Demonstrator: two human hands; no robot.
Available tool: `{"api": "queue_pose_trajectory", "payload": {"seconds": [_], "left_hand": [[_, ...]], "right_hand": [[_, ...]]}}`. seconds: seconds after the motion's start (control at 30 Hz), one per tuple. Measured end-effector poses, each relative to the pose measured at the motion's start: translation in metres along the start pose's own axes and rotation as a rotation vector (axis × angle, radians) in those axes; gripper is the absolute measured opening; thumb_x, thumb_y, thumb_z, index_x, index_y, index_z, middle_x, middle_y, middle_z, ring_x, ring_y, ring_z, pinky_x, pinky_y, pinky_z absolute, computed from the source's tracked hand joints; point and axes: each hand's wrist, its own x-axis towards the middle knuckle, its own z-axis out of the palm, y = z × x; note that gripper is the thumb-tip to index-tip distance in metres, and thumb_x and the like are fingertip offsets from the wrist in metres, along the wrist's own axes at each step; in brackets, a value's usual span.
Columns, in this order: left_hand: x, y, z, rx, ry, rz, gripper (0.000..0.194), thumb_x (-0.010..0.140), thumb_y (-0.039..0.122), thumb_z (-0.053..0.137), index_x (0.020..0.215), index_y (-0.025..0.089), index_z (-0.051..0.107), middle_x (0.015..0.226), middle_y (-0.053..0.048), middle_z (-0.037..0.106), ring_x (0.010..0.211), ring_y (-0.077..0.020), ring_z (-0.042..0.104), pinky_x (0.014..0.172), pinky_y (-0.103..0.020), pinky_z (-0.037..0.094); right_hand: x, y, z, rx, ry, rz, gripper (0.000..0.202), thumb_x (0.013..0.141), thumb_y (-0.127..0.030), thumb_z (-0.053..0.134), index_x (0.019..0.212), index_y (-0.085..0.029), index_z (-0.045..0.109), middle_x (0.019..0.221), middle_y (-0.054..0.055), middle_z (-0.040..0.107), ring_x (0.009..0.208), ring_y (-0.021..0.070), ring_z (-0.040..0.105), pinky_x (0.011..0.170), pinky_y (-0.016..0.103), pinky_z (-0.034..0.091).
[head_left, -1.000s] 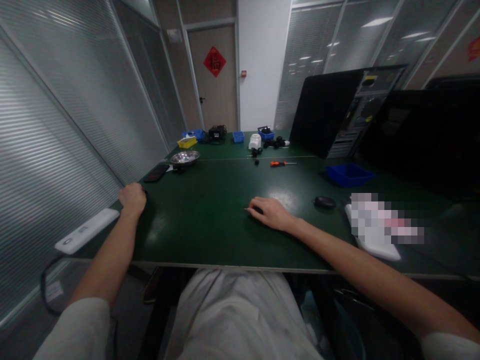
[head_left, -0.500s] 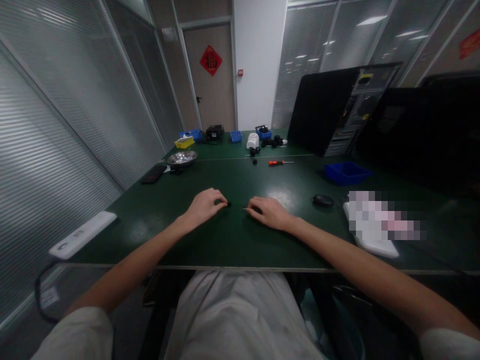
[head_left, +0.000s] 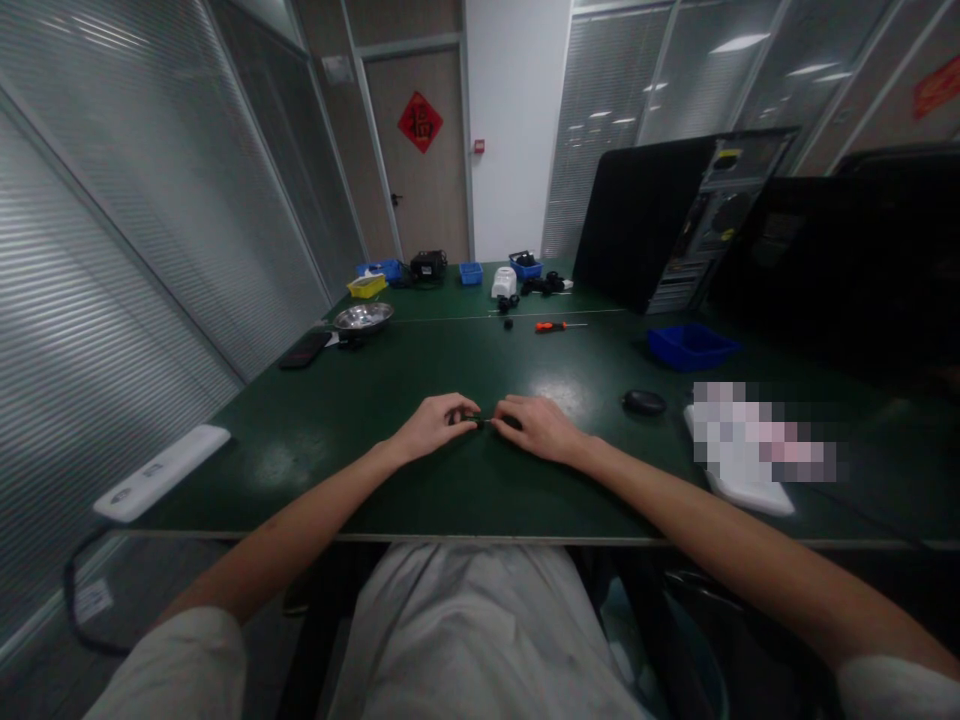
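Note:
Both hands are low over the middle of the green table, fingertips almost meeting. My left hand is closed in a pinch round a small black part, too small to name. Between the fingers of my right hand is a thin, light metal rod; its far end is hidden inside the curled fingers. The rod points left at the black part, and I cannot tell whether they touch.
An orange screwdriver lies beyond my hands, near a small black piece. To the right are a black mouse and a blue tray. A metal bowl, a phone and a white power strip sit left.
My left hand has moved right and slightly nearer to me, bringing the black part up to the rod's tip. My right hand has hardly moved.

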Motion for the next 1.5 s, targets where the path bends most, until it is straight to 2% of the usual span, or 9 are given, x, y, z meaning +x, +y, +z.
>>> {"api": "queue_pose_trajectory", "payload": {"seconds": [0.43, 0.67, 0.83, 1.03, 1.33, 1.5], "left_hand": [[0.0, 0.002, 0.001, -0.021, -0.015, 0.044, 0.025, 0.094, 0.036, 0.067, 0.107, 0.018, 0.078, 0.1, -0.008, 0.071, 0.083, -0.0178, 0.063, 0.078, -0.029, 0.05], [-0.001, 0.004, 0.0, -0.105, 0.038, 0.027, 0.02, 0.093, 0.033, 0.069, 0.105, 0.021, 0.08, 0.106, -0.008, 0.074, 0.097, -0.0217, 0.068, 0.09, -0.033, 0.051], [-0.001, 0.003, 0.0, -0.125, 0.09, 0.021, 0.021, 0.093, 0.031, 0.069, 0.106, 0.02, 0.08, 0.105, -0.008, 0.074, 0.096, -0.0206, 0.068, 0.087, -0.031, 0.051], [0.0, 0.004, 0.005, -0.065, 0.0, 0.035, 0.02, 0.09, 0.033, 0.072, 0.102, 0.019, 0.081, 0.096, -0.007, 0.073, 0.079, -0.0178, 0.065, 0.073, -0.029, 0.049], [0.001, 0.002, 0.01, -0.168, 0.107, -0.072, 0.022, 0.086, 0.035, 0.075, 0.101, 0.02, 0.082, 0.099, -0.008, 0.076, 0.088, -0.0212, 0.069, 0.079, -0.031, 0.052], [0.002, -0.001, 0.015, -0.229, 0.098, -0.14, 0.027, 0.086, 0.037, 0.075, 0.103, 0.017, 0.081, 0.102, -0.009, 0.076, 0.09, -0.0214, 0.07, 0.082, -0.03, 0.053]], "right_hand": [[0.0, -0.002, 0.002, -0.05, -0.001, -0.02, 0.023, 0.104, -0.039, 0.05, 0.103, -0.023, 0.066, 0.098, 0.004, 0.067, 0.08, 0.016, 0.06, 0.065, 0.028, 0.032], [-0.001, -0.002, 0.004, 0.019, 0.036, -0.024, 0.025, 0.105, -0.04, 0.047, 0.106, -0.023, 0.065, 0.101, 0.004, 0.068, 0.083, 0.0166, 0.062, 0.069, 0.027, 0.037], [0.0, -0.001, 0.005, 0.038, 0.046, -0.028, 0.026, 0.106, -0.04, 0.043, 0.107, -0.022, 0.063, 0.101, 0.005, 0.067, 0.084, 0.0164, 0.061, 0.071, 0.027, 0.038], [0.0, -0.004, 0.005, -0.087, -0.009, -0.06, 0.024, 0.105, -0.039, 0.047, 0.105, -0.023, 0.065, 0.097, 0.004, 0.066, 0.077, 0.0158, 0.059, 0.064, 0.027, 0.032], [0.001, -0.003, 0.008, -0.008, 0.014, -0.059, 0.028, 0.107, -0.039, 0.042, 0.108, -0.022, 0.063, 0.102, 0.005, 0.068, 0.084, 0.0168, 0.062, 0.069, 0.027, 0.036], [0.002, -0.002, 0.008, -0.009, -0.007, -0.06, 0.028, 0.108, -0.04, 0.041, 0.108, -0.022, 0.062, 0.103, 0.005, 0.068, 0.086, 0.0168, 0.063, 0.07, 0.026, 0.036]]}}
